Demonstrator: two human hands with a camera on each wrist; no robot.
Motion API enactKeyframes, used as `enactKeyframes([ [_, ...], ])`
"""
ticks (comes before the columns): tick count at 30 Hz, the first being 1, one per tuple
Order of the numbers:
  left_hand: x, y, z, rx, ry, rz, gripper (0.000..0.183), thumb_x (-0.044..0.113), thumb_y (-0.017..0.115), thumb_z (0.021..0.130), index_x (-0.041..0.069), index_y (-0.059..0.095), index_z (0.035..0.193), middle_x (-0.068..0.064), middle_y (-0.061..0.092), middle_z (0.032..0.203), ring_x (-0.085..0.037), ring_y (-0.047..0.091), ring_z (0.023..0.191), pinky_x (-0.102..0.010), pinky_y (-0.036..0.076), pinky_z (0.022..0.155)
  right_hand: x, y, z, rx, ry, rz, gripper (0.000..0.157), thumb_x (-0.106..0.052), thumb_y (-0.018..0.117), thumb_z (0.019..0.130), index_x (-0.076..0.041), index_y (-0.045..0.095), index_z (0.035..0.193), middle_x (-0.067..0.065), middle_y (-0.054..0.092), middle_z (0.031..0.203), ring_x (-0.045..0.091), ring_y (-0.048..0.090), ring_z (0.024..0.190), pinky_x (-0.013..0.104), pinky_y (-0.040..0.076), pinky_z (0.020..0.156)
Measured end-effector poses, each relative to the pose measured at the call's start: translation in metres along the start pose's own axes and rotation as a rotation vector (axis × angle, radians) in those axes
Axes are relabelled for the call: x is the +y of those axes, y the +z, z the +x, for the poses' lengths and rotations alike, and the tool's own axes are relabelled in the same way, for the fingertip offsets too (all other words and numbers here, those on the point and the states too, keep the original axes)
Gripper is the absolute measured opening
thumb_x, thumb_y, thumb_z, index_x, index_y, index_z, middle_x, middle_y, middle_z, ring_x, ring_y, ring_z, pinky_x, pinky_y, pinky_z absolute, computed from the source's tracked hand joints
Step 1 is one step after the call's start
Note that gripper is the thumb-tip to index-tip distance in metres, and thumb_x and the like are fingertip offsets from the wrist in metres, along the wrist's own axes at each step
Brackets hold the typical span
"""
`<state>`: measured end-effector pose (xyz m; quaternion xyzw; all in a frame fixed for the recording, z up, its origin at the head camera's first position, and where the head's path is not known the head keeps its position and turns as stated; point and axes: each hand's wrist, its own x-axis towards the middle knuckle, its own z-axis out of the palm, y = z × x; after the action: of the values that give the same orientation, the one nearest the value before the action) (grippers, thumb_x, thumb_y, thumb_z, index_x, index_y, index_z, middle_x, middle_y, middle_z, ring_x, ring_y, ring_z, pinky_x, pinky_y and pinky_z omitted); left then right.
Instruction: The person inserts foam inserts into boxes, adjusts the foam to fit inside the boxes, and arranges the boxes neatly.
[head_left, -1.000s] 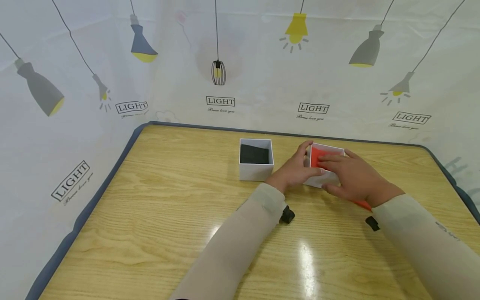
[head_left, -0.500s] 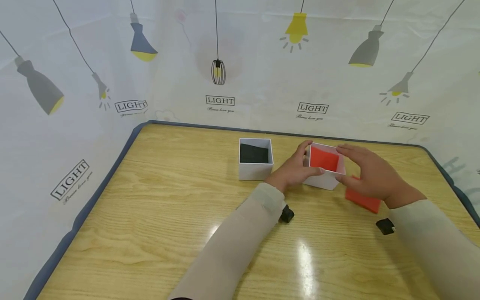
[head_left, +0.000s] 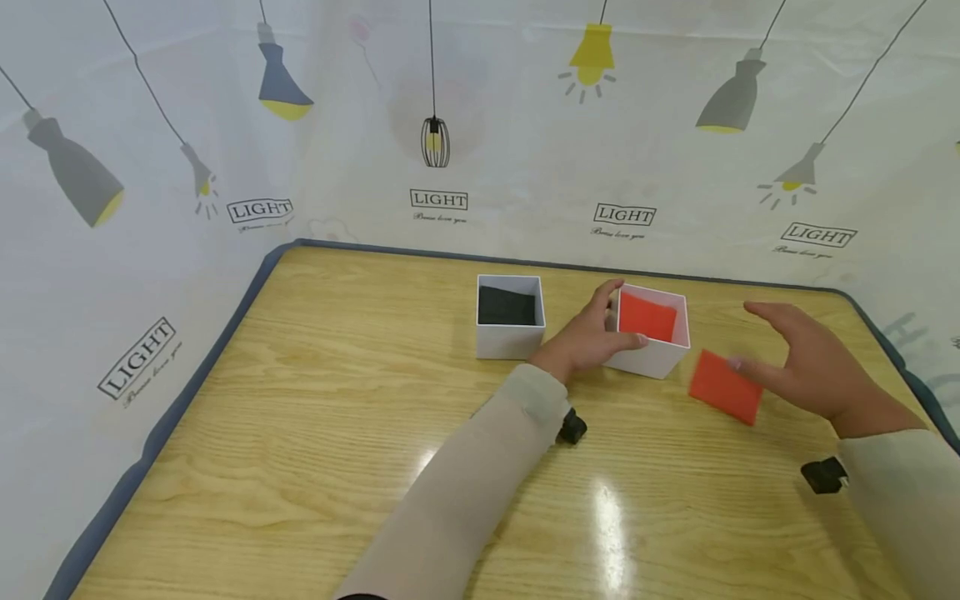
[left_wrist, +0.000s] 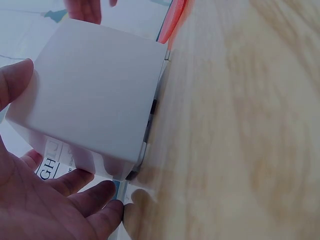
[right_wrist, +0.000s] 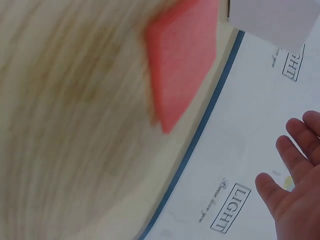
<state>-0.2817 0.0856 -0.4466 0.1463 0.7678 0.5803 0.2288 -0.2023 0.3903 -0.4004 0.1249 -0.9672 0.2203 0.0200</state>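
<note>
My left hand [head_left: 588, 335] holds a small open white box [head_left: 649, 358] by its left side, the thumb over the front rim and the fingers at the left. Inside that box a red foam-like sheet [head_left: 647, 318] leans. In the left wrist view the thumb and fingers lie against two sides of the white box [left_wrist: 95, 90]. A second flat red square piece [head_left: 726, 387] lies on the table to the right of the box. My right hand [head_left: 817, 367] is spread just right of this piece, holding nothing; in the right wrist view its fingers [right_wrist: 295, 155] are apart.
Another open white box [head_left: 511, 342], with a dark sheet [head_left: 507, 307] in it, stands left of my left hand. The wooden table [head_left: 337, 375] ends at a dark blue edge, beyond which hangs a white printed curtain [head_left: 510, 125].
My right hand has left the box, moving right past the loose red piece, which is now uncovered. The left hand has stayed on the box.
</note>
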Motion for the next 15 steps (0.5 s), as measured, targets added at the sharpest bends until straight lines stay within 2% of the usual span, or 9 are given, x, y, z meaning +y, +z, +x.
enactKeyframes([
  [8,-0.001,0.0,0.0,-0.001,0.0,0.004,0.094,0.035,0.08,0.094,0.048,0.02,0.164,0.005,0.041,0.162,-0.017,0.044,0.137,-0.045,0.043,0.117,0.024,0.004,-0.012,-0.093,0.1,-0.052,0.093,-0.044,0.079,0.094,0.005,0.035,0.159,0.038,0.039,0.155,0.06,0.037,0.136,0.077,0.034,0.1],
  [15,0.0,0.0,0.001,0.001,0.0,0.003,0.095,0.034,0.08,0.093,0.046,0.02,0.165,0.005,0.042,0.161,-0.017,0.044,0.137,-0.045,0.043,0.118,0.036,0.009,-0.016,-0.239,0.173,-0.097,0.105,-0.054,0.078,0.091,0.013,0.031,0.157,0.043,0.033,0.154,0.063,0.033,0.137,0.081,0.033,0.104],
])
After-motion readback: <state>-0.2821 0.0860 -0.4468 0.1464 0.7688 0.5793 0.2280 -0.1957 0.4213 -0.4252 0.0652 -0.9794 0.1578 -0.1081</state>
